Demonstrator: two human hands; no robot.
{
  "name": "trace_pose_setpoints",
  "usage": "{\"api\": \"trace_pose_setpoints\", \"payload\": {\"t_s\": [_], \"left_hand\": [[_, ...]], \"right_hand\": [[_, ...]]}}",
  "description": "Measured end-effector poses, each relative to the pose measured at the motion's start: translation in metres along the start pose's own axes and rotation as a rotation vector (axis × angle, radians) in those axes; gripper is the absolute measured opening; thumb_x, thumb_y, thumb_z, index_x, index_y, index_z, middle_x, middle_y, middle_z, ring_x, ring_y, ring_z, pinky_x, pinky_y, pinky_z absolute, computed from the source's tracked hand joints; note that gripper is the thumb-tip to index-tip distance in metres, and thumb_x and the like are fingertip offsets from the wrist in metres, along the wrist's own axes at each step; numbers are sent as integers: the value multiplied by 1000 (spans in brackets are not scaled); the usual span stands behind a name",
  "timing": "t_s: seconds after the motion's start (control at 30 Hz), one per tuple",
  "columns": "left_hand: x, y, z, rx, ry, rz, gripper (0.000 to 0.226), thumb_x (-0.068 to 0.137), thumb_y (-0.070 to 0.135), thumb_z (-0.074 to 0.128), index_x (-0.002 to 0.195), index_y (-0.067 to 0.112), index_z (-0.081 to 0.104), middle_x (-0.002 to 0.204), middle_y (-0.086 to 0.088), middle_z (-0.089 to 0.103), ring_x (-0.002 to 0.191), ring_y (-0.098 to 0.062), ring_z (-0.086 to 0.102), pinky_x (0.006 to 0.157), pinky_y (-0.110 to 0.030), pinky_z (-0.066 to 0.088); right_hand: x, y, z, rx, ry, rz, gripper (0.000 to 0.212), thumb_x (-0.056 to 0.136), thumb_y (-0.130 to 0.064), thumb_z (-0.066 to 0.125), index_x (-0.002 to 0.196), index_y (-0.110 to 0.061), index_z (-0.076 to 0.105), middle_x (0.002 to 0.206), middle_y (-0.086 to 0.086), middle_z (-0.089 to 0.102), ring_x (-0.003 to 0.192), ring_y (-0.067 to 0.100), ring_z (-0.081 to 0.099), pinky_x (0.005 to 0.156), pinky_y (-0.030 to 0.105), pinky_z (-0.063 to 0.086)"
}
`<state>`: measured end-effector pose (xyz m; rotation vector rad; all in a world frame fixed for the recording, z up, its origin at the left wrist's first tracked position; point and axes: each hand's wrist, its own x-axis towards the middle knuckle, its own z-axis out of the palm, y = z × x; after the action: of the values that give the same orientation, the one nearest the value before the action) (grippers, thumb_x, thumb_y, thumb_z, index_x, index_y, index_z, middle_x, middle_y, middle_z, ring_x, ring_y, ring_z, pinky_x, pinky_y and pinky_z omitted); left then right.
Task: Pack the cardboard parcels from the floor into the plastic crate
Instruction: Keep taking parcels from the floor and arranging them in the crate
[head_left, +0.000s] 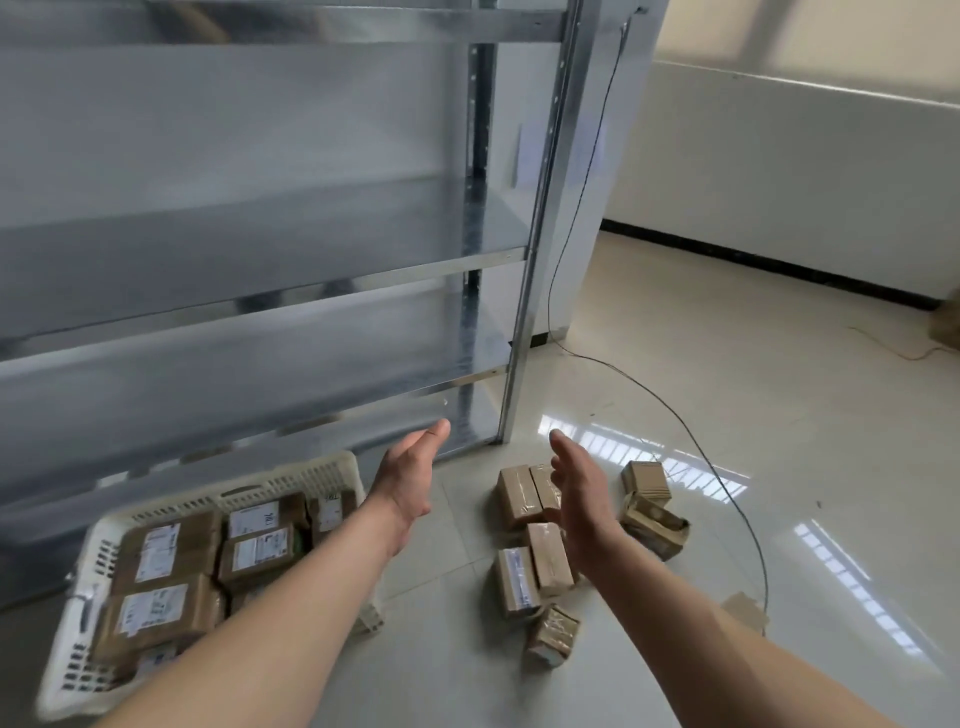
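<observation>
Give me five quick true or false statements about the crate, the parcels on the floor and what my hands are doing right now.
1. The plastic crate already holds labelled parcels. True.
2. The left hand grips a parcel. False: it is open and holds nothing.
3. Loose parcels lie on the floor to the right of the crate. True.
4. The right hand rests inside the crate. False: it is open above the floor parcels.
5. The crate sits on a rack shelf. False: it stands on the floor in front of the metal rack.
</observation>
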<state>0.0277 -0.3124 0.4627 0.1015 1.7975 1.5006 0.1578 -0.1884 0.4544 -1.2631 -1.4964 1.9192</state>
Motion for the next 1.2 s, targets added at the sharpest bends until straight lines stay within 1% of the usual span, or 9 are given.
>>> {"api": "trace_pose_setpoints", "payload": {"t_s": [0.1, 0.23, 0.43, 0.53, 0.6, 0.73, 0.87, 1.0, 1.2], "left_hand": [[-9, 2, 44, 2, -23, 6, 56, 98, 53, 49, 146, 25, 46, 152, -2, 45, 137, -25, 41, 94, -44, 38], [-19, 11, 91, 27, -77, 32, 56, 99, 52, 47, 147, 24, 45, 152, -3, 44, 139, -27, 40, 99, -47, 38], [-15, 28, 139, 60, -163, 53, 62, 99, 51, 47, 152, 20, 37, 156, -6, 40, 141, -30, 37, 106, -51, 36], [-9, 31, 160, 86, -214, 73, 62, 99, 52, 47, 152, 20, 38, 155, -5, 41, 138, -31, 39, 96, -44, 40], [-5, 29, 172, 105, -259, 75, 63, 98, 54, 48, 151, 21, 38, 154, -5, 41, 137, -31, 40, 94, -43, 40], [2, 30, 188, 115, -323, 66, 64, 94, 58, 52, 146, 21, 44, 143, -5, 47, 125, -27, 45, 90, -42, 42], [12, 24, 192, 122, -345, 59, 60, 94, 59, 51, 143, 24, 48, 128, 0, 50, 116, -25, 48, 89, -42, 44], [13, 19, 199, 124, -349, 37, 52, 97, 55, 50, 141, 27, 48, 132, 0, 49, 120, -26, 47, 89, -43, 44], [21, 16, 223, 155, -330, 38, 56, 97, 55, 49, 144, 24, 47, 134, 2, 49, 112, -23, 49, 80, -38, 43]], "right_hand": [[5, -11, -48, 22, 15, 1, 8, 102, -40, 54, 100, -37, 61, 113, -11, 60, 119, 16, 48, 116, 56, 36], [7, -24, -89, 47, 68, 10, 44, 102, -42, 53, 141, -21, 54, 133, -2, 53, 122, 16, 45, 108, 50, 40], [1, -45, -125, 123, 131, 9, 48, 102, -43, 52, 146, -22, 51, 151, 3, 48, 136, 23, 42, 114, 57, 34], [-1, -50, -141, 129, 201, 6, 55, 99, -47, 55, 148, -23, 49, 155, 3, 44, 142, 25, 40, 112, 58, 34], [-1, -52, -151, 124, 256, 5, 56, 95, -50, 58, 144, -24, 53, 151, 3, 49, 140, 25, 42, 112, 58, 35], [2, -55, -166, 167, 306, 14, 11, 103, -38, 52, 102, -34, 62, 122, -2, 58, 111, 18, 53, 92, 47, 45], [1, -54, -172, 175, 332, 25, 14, 105, -34, 50, 93, -32, 57, 100, -7, 57, 84, 5, 52, 66, 33, 43], [5, -46, -183, 186, 357, 17, 16, 104, -35, 51, 119, -32, 57, 129, 0, 55, 120, 18, 50, 97, 45, 45], [24, -41, -213, 170, 346, 20, 6, 103, -38, 53, 99, -40, 58, 132, -2, 56, 124, 16, 48, 118, 54, 35]]}}
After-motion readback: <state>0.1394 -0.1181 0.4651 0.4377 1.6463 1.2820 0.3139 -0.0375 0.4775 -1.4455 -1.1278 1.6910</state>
